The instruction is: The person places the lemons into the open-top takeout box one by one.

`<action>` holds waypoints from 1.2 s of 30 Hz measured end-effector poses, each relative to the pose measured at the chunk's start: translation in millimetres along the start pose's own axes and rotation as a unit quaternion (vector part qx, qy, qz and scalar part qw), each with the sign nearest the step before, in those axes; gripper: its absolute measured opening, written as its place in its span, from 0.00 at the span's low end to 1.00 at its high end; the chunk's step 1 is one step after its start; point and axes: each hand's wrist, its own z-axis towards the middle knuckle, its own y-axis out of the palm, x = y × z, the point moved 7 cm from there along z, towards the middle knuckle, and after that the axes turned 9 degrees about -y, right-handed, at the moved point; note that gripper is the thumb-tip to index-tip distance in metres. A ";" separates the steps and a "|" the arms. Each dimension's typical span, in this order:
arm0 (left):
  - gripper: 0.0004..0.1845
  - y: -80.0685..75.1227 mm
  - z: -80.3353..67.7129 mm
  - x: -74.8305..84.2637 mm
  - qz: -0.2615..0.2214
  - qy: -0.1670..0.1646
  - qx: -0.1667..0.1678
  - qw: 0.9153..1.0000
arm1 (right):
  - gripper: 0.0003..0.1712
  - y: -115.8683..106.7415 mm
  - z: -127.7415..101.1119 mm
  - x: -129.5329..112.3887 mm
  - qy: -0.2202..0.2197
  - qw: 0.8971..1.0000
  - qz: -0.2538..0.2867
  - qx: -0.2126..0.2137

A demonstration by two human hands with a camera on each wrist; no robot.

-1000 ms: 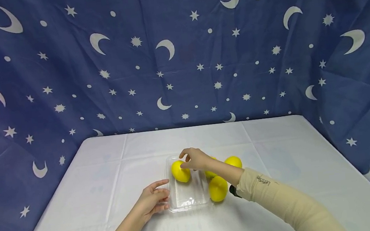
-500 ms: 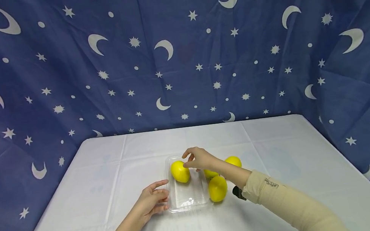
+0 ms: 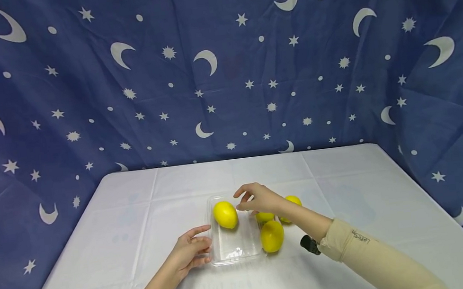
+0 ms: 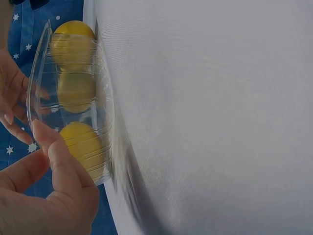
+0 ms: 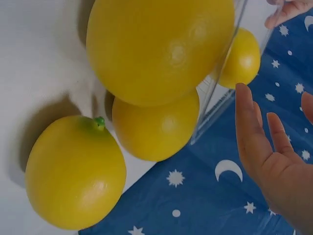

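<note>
A clear plastic container (image 3: 239, 249) sits on the table with one yellow lemon (image 3: 225, 215) in its far left part. My left hand (image 3: 190, 252) touches the container's left side with spread, relaxed fingers; the left wrist view shows a fingertip at the rim (image 4: 35, 83). Above the container's right half, my right hand (image 3: 260, 199) hovers with loosely bent fingers and holds nothing, just right of that lemon. Three more lemons lie by the container's right side: a near one (image 3: 273, 236), one partly behind the right hand (image 3: 264, 217), and a farther one (image 3: 293, 201).
A white cloth (image 3: 136, 212) covers the table. Behind and beside it hangs a blue curtain (image 3: 239, 58) with moons and stars. In the right wrist view, one lemon (image 5: 76, 174) shows a green stem end.
My right hand has drawn off the lemon in the container and moved right, leaving that lemon in place. The left hand stays at the container's side.
</note>
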 end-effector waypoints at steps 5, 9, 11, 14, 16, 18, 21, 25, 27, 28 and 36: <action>0.28 1.6 0.2 -1.1 0.002 0.000 -0.002 1.000 | 0.17 -8.1 -12.5 5.1 -0.007 1.000 0.009 0.008; 0.28 1.9 0.7 -1.6 0.002 0.000 0.000 1.000 | 0.15 -14.0 -24.7 8.4 -0.016 1.000 0.013 0.011; 0.28 1.6 0.9 -1.5 0.000 0.002 0.002 1.000 | 0.15 -17.2 -30.4 8.5 -0.024 1.000 0.012 0.013; 0.28 1.6 0.4 -1.1 -0.003 0.005 0.002 1.000 | 0.15 -21.8 -38.4 9.8 -0.035 0.999 0.001 0.019; 0.28 0.8 0.0 -1.2 -0.005 0.005 0.003 1.000 | 0.15 -23.0 -42.3 10.0 -0.040 0.999 -0.007 0.021; 0.27 0.1 -0.2 -0.9 -0.005 0.005 0.005 1.000 | 0.15 -23.8 -46.4 10.6 -0.042 0.999 -0.014 0.024; 0.27 -1.1 -0.5 0.1 -0.003 0.005 0.006 1.000 | 0.15 -24.3 -53.1 10.1 -0.055 0.998 -0.023 0.024; 0.28 -0.2 -2.6 -0.2 -0.001 0.008 -0.005 1.000 | 0.14 -26.2 -63.6 13.2 -0.077 0.996 -0.037 0.028; 0.28 0.9 -3.2 -0.7 -0.002 0.009 -0.011 1.000 | 0.14 -27.5 -68.6 16.3 -0.084 0.995 -0.045 0.032; 0.28 1.4 -3.5 -0.7 -0.002 0.010 -0.014 1.000 | 0.14 -28.0 -70.6 17.6 -0.089 0.994 -0.052 0.036; 0.28 0.3 -0.4 -1.3 -0.008 0.011 -0.009 1.000 | 0.14 -24.5 -81.4 26.2 -0.103 0.990 -0.084 0.052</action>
